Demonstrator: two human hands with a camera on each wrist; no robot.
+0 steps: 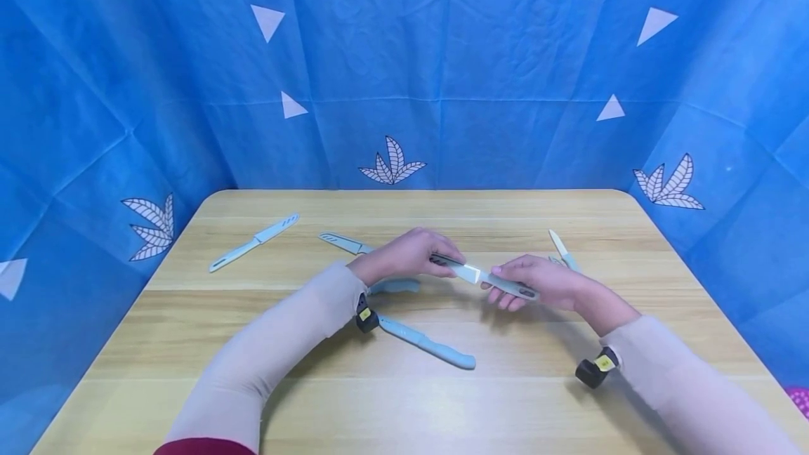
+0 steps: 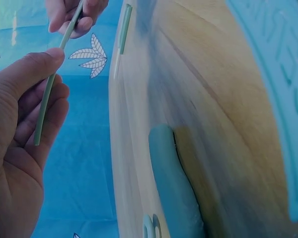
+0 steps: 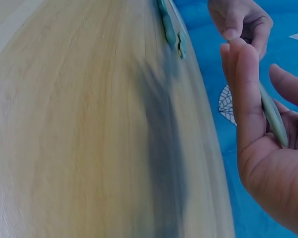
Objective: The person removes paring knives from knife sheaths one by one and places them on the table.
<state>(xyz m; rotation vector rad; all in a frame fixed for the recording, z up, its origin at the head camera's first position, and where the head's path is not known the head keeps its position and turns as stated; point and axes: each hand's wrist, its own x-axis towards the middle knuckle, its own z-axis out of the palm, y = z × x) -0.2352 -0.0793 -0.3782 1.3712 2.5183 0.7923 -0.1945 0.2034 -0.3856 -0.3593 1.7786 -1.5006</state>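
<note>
Above the middle of the table, both hands hold one small knife. My left hand [image 1: 413,253] pinches its slotted green sheath [image 1: 444,260] between thumb and fingers. The right hand [image 1: 537,278] holds the grey-green knife handle [image 1: 513,288], which lies along the fingers in the right wrist view. A stretch of shiny blade [image 1: 469,273] shows between sheath and handle; the tip is hidden in the sheath. Under the left wrist lies a light-blue curved handle [image 1: 395,286], its other end hidden by the arm.
A light-blue sheathed knife [image 1: 253,243] lies at the far left. Another sheath [image 1: 341,241] runs behind the left forearm. In front, a blue-handled knife [image 1: 436,347] lies diagonally. Behind the right hand is a small bare-bladed knife [image 1: 559,246], partly hidden. A blue curtain [image 1: 404,76] hangs behind the table.
</note>
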